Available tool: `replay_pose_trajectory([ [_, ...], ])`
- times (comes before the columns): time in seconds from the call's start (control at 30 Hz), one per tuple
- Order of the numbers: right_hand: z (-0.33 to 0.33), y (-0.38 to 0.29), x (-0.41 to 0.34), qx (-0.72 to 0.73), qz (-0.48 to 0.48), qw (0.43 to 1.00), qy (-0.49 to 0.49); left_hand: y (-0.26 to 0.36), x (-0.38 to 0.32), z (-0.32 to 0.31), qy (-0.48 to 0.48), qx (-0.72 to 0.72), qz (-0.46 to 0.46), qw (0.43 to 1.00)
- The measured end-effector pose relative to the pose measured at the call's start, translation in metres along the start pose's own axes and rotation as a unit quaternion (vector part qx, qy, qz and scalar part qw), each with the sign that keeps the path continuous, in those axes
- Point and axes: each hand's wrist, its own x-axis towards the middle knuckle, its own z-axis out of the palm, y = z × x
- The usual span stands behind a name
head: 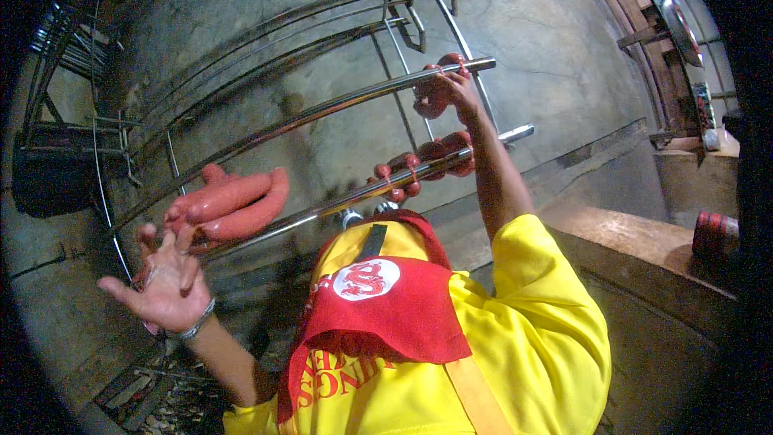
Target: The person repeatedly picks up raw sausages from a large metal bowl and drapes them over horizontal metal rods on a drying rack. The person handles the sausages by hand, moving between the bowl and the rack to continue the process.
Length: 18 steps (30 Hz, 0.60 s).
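A bunch of thick reddish linked sausages (241, 202) hangs from the curled fingers of my left hand (175, 290), beside the left part of two metal rods. The palm faces up and the thumb stands apart. Where the fingers hook the links is partly hidden. At the right end of the upper metal rod (338, 112), my right hand (460, 93) closes on another sausage bunch (430, 99) whose links loop over the rod. Several shorter sausages (423, 163) are draped over the lower metal rod (314, 211), left of my right forearm.
A tubular metal rack (416, 18) stands against the concrete wall (531, 30). More metal rods (84, 51) and a dark bin (54, 175) are at left. Wood scraps (130, 396) lie bottom left. A red-and-dark cylinder (715, 235) sits on a concrete ledge (628, 235) at right.
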Motion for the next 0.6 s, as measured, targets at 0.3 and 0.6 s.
replay_pose_trajectory([
  [0.3,-0.023,0.024,-0.002,-0.103,0.001,0.995,0.015,-0.028,0.018,-0.003,-0.017,-0.042,-0.055,0.997],
  [0.6,0.166,-0.086,-0.136,-0.142,-0.172,0.962,-0.155,-0.062,0.048,-0.017,0.008,-0.078,-0.091,0.993],
])
